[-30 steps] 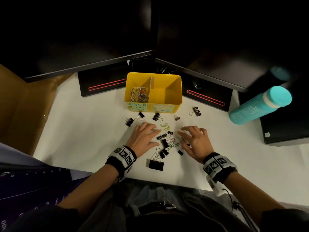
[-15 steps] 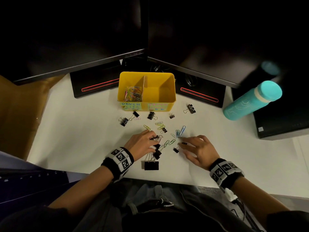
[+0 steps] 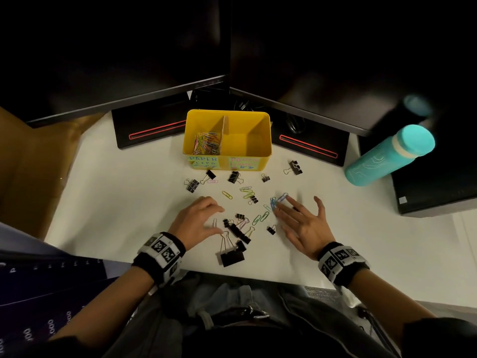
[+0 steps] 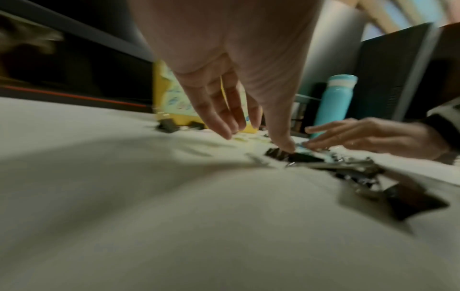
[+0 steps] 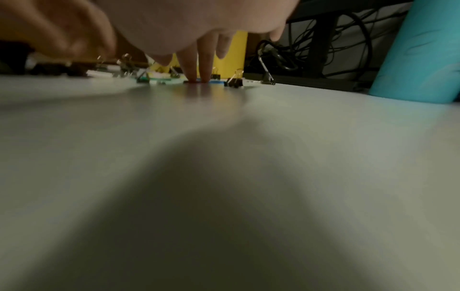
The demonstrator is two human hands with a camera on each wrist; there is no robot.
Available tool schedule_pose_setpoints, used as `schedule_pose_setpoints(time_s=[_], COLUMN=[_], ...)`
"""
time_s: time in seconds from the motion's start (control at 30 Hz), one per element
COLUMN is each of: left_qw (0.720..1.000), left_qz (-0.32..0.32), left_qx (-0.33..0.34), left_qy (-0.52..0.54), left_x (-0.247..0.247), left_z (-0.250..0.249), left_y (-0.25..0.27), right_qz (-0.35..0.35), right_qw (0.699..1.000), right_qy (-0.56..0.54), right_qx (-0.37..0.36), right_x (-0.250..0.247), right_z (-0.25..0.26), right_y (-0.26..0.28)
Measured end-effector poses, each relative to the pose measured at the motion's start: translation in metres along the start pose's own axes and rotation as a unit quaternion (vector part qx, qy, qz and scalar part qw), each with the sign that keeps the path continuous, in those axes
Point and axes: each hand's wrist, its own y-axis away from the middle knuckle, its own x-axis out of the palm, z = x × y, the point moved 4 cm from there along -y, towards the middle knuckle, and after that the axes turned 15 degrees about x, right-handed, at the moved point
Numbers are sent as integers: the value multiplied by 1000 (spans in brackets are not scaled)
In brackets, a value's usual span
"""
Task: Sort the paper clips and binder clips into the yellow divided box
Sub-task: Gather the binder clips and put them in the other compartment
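A smooth white desk [image 3: 108, 202] fills mid-frame under two dark monitors [image 3: 129, 60]. At centre stands the glossy yellow divided box [image 3: 258, 130], coloured wire paper clips [image 3: 205, 143] in its left compartment. Below it lie scattered black binder clips [image 3: 231, 257]. The left hand [image 3: 198, 220] hovers relaxed, holding nothing; the right hand [image 3: 302, 226] lies spread, fingertips on blue paper clips [image 3: 273, 202].

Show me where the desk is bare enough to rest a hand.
Bare patches: left of the left hand, and right of the right hand below the teal bottle. Crowded: between the hands and up to the yellow box, clips everywhere.
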Motion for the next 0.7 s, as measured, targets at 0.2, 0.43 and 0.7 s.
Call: schedule_pose_setpoints(time_s=[0.2,0.43,0.7], left_qw=[998,992,999], left_qz=[9,-77,26], left_qx=[-37,-82,-11], left_qy=[59,55,41], left_x=[7,2,5], left_z=[12,27,-2], left_y=[12,-6,-43], right_qz=[13,54,54], right_qw=[995,999,995], right_qy=[-11,6,-29], right_qx=[-94,-3,-78], right_x=[0,6,-3], right_z=[36,15,51], right_y=[-16,-9,-18])
